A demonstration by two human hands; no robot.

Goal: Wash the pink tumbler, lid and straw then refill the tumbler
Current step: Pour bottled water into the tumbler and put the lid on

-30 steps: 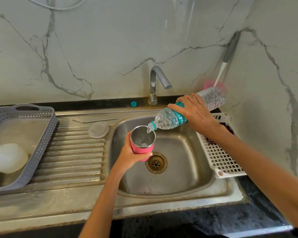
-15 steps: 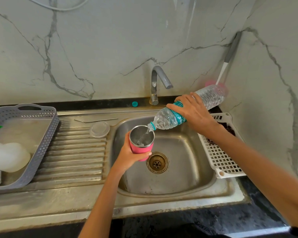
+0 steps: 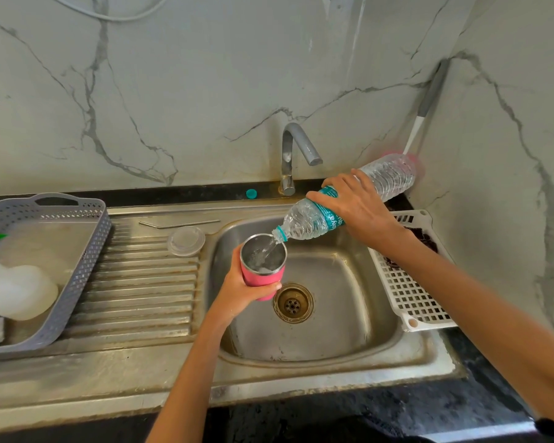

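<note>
My left hand (image 3: 239, 290) grips the pink tumbler (image 3: 263, 276) upright over the steel sink basin (image 3: 333, 314), just left of the drain. My right hand (image 3: 359, 206) holds a clear plastic water bottle (image 3: 304, 220) with a teal label, tilted neck-down so water streams into the tumbler's steel inside. The clear round lid (image 3: 186, 240) lies on the ribbed drainboard beside the basin. The metal straw (image 3: 179, 223) lies flat just behind the lid.
A grey perforated basket (image 3: 87, 260) with a white bottle stands at the left. A white slotted tray (image 3: 410, 302) sits on the sink's right rim. The tap (image 3: 293, 155) rises behind the basin, a teal bottle cap (image 3: 251, 193) beside it. A brush handle (image 3: 426, 103) leans in the corner.
The bottle's rear end has tipped a little higher and water keeps pouring into the tumbler. The view has shifted slightly; both hands stay in place.
</note>
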